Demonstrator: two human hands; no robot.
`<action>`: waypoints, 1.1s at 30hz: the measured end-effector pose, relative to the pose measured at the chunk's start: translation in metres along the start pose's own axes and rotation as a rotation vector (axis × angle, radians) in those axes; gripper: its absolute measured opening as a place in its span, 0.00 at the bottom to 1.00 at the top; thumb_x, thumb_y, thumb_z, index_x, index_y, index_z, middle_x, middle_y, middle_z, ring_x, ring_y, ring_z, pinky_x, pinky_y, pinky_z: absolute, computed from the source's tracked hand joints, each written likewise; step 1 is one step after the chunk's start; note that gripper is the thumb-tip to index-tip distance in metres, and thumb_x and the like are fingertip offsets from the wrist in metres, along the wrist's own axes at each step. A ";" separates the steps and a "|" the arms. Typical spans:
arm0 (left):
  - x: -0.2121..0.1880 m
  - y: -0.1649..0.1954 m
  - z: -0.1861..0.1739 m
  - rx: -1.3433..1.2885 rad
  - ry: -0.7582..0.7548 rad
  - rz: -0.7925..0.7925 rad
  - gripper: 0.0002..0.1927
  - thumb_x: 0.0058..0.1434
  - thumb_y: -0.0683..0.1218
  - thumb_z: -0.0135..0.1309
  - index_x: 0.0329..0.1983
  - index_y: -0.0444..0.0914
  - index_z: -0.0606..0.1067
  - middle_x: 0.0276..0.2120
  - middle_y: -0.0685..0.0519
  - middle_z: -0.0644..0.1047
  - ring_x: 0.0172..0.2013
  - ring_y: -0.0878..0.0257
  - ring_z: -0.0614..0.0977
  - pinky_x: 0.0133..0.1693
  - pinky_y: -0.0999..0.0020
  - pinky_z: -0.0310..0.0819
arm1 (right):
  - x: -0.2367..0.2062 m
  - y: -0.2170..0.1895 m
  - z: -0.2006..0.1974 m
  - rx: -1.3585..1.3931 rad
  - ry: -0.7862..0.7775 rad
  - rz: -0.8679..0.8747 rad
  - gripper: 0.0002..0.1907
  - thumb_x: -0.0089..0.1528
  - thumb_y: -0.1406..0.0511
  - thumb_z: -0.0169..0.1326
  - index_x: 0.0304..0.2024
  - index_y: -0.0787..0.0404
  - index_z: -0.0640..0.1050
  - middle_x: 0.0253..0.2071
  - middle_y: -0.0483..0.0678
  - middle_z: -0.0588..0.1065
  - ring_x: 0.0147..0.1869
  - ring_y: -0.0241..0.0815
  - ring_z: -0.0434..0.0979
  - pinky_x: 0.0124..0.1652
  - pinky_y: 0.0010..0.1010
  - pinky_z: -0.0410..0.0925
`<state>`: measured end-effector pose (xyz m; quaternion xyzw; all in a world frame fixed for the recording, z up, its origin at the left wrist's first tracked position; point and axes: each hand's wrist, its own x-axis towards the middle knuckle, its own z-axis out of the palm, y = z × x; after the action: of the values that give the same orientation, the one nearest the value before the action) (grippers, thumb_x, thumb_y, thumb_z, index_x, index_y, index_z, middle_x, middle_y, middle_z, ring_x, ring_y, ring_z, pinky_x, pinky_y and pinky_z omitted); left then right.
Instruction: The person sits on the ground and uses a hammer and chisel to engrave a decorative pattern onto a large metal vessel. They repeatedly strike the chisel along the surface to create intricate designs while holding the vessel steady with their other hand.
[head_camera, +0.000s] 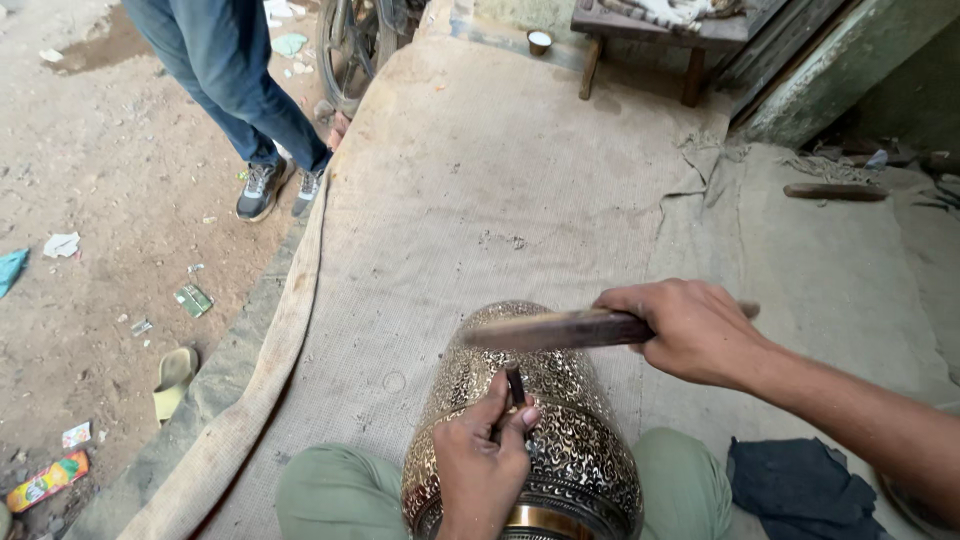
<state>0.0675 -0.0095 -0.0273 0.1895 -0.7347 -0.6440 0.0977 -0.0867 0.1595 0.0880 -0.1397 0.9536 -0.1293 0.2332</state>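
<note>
A brass-coloured metal vase (540, 440) covered in fine engraved scrollwork lies on its side between the person's knees, which are clad in pale green trousers (335, 495), its rounded shoulder pointing away from the camera and its plain polished band near the bottom edge of the view. The left hand (480, 465) rests on top of the vase with its fingers pinched closed around a thin dark chisel (516, 386), whose tip stands against the patterned surface. Just above it, the right hand (695, 330) is wrapped tight around a dark wooden stick (560, 328) held roughly level over the chisel's upper end; whether the stick touches the chisel cannot be told. A crumpled dark blue cloth (800, 485) lies just beside the right knee. All of this sits on a wide tan burlap mat (500, 170) spread over the ground, with its left edge rolled up. Farther off on the mat lies another wooden stick (835, 191), and beyond it stands a low wooden bench (650, 35) with a small cup (539, 41) near its leg. On the dirt to the left, well apart, 1 other person in blue jeans (225, 60) and grey sneakers (262, 190) stands near a wheel (350, 50), and a lone sandal (175, 378) lies among scattered litter.
</note>
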 end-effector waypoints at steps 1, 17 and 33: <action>0.000 0.000 0.000 -0.038 0.011 0.017 0.20 0.54 0.35 0.60 0.52 0.33 0.80 0.29 0.49 0.87 0.29 0.69 0.88 0.33 0.74 0.82 | -0.001 0.000 0.001 -0.002 0.007 0.074 0.24 0.56 0.67 0.64 0.54 0.39 0.80 0.33 0.42 0.83 0.39 0.37 0.83 0.43 0.32 0.71; 0.002 0.000 -0.002 -0.022 0.016 -0.003 0.15 0.54 0.36 0.60 0.46 0.31 0.83 0.25 0.49 0.86 0.24 0.69 0.87 0.28 0.72 0.79 | 0.000 -0.001 -0.002 0.211 -0.021 -0.083 0.24 0.52 0.74 0.59 0.49 0.48 0.79 0.30 0.44 0.79 0.33 0.38 0.75 0.37 0.37 0.68; 0.002 -0.007 -0.001 -0.022 -0.017 -0.004 0.21 0.53 0.35 0.60 0.52 0.36 0.81 0.27 0.49 0.87 0.25 0.69 0.87 0.28 0.73 0.80 | -0.006 -0.003 -0.001 0.095 -0.085 -0.057 0.24 0.53 0.73 0.57 0.50 0.43 0.80 0.33 0.45 0.83 0.37 0.39 0.81 0.40 0.37 0.73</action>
<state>0.0668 -0.0117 -0.0348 0.1843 -0.7281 -0.6537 0.0923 -0.0811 0.1588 0.0922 -0.1608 0.9313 -0.1749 0.2760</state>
